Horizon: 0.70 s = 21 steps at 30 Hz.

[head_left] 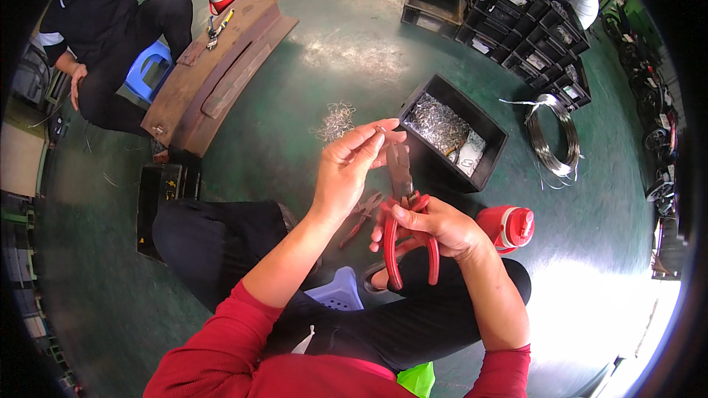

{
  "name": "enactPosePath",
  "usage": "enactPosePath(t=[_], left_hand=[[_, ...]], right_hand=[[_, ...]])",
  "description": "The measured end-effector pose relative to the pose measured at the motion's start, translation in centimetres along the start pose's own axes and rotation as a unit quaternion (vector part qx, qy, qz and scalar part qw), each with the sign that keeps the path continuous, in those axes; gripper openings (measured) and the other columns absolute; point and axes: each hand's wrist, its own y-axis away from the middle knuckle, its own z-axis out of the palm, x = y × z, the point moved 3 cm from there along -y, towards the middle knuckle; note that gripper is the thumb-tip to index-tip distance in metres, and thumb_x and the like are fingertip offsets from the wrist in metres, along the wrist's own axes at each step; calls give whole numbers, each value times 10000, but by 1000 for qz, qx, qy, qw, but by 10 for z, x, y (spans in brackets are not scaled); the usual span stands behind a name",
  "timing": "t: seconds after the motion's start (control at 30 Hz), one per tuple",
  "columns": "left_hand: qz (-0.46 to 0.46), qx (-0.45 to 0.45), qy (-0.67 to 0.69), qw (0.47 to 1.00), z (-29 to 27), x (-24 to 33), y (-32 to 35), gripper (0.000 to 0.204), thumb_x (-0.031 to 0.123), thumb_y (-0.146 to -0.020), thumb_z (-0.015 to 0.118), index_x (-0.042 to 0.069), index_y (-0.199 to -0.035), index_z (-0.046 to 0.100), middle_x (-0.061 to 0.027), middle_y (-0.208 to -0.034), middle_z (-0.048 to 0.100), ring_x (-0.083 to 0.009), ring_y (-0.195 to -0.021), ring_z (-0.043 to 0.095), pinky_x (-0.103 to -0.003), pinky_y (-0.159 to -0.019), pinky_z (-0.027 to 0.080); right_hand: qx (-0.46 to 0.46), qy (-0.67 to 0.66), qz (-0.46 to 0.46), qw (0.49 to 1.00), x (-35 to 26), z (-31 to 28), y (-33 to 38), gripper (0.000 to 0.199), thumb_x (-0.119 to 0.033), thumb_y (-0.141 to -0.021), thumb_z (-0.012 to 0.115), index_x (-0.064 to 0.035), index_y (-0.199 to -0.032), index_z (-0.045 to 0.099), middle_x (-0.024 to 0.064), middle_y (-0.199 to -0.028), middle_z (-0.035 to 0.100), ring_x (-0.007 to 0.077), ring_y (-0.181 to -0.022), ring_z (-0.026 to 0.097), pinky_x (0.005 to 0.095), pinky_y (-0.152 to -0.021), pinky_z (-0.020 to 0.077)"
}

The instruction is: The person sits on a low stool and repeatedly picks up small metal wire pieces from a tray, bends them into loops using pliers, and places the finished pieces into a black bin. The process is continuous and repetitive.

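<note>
My left hand (344, 166) pinches a small, thin piece of wire (380, 130) between thumb and fingertips; its exact shape is too small to make out. Held in my right hand (435, 227) is a pair of pliers (400, 171) with red handles, jaws pointing away from me. The jaw tips lie just right of my left fingertips. Beyond my left hand, a loose heap of bent wire pieces (336, 119) rests on the green floor. A second pair of red-handled pliers (360, 220) lies on the floor below my left hand, partly covered.
A black crate (495, 156) of metal pieces stands ahead right, beside a wire coil (537, 144). A red jug (507, 228) is by my right knee. A rusty steel beam (228, 66) carries other pliers (215, 29). Stacked crates (509, 18) and two people are farther off.
</note>
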Motion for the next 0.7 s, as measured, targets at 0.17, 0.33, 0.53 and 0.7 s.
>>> enactPosePath(t=[0.17, 0.33, 0.53, 0.7], left_hand=[[22, -30, -8, 999, 4, 1, 2, 315, 166, -1029, 472, 7, -1279, 577, -145, -1126, 672, -273, -1035, 669, -394, -903, 545], [-19, -5, -13, 1000, -13, 13, -9, 399, 276, -1017, 494, 41, -1333, 560, -87, -1122, 672, -196, -1081, 624, -330, -914, 519], [-101, -65, -156, 981, -30, 18, -12, 316, 265, -1007, 538, 22, -1125, 702, -54, -906, 684, -85, -774, 601, -250, -692, 489], [-118, -91, -144, 978, -17, 14, -5, 236, 149, -971, 596, -13, -1122, 679, -53, -776, 676, -73, -581, 554, -214, -548, 449]], right_hand=[[37, 9, 0, 999, -2, -1, 2, 456, -426, -941, 614, -13, -1129, 567, 140, -1006, 664, 290, -968, 670, 425, -784, 556], [256, 320, -36, 912, -12, -12, 6, 326, -335, -955, 625, -18, -1031, 598, 79, -810, 665, 176, -734, 654, 317, -677, 527], [411, 445, -87, 791, -14, -14, 11, 300, -249, -885, 714, 16, -949, 588, 160, -727, 630, 203, -665, 599, 346, -675, 477], [419, 459, -109, 776, -12, -16, 9, 300, -241, -883, 716, 18, -954, 583, 169, -756, 639, 225, -679, 605, 355, -680, 478]])
